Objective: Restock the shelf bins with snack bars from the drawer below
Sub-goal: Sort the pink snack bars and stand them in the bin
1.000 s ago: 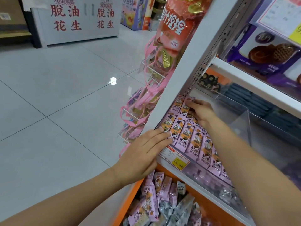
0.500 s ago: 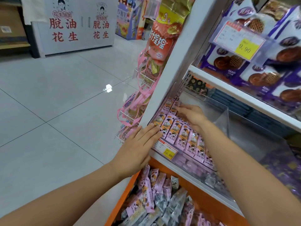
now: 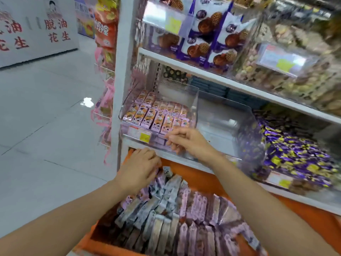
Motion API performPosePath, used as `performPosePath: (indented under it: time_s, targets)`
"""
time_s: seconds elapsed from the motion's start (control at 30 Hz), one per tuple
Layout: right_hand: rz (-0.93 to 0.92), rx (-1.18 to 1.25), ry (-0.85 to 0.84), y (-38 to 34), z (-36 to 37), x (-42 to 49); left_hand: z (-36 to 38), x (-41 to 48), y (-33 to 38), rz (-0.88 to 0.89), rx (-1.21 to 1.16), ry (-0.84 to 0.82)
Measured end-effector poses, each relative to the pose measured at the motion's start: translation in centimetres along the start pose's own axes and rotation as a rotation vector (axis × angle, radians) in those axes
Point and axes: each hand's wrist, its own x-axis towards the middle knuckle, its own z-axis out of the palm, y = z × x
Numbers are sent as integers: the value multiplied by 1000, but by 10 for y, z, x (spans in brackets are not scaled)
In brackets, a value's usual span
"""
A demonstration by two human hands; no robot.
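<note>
Counting two hands, one orange drawer (image 3: pixel 203 179), one clear bin (image 3: pixel 193 100). My left hand (image 3: pixel 140 169) curls down onto the snack bars (image 3: pixel 166 215) heaped in the drawer, too many to count; whether it grips one I cannot tell. My right hand (image 3: pixel 186 143), fingers loosely bent and empty, is at the bin's front, where shelved bars (image 3: pixel 156 117) lie in two rows with two more behind

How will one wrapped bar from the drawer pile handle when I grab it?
Probably light: the snack bars are small, slim packs. Glossy wrappers look slippery. Loosely heaped in the drawer, neighbours will likely shift.
</note>
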Motion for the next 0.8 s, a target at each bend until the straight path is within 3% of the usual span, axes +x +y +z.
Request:
performPosePath:
  time_s: [0.23, 0.33, 0.47, 0.6, 0.8]
  targets:
    - [251, -49, 86, 132, -13, -68, 74, -20, 50, -13, -167, -507]
    - [370, -115, 122, 192, -12, -82, 107, -26, 60, -21, -99, -754]
    - [559, -252, 46, 256, -3, -88, 150, -37, 64, -22, -61, -987]
    - [672, -465, -31, 290, -3, -97, 165, -37, 79, -52, -62, -1026]
    - [680, -340, -121, 319, 10, -99, 189, -22, 92, -121, -131, -963]
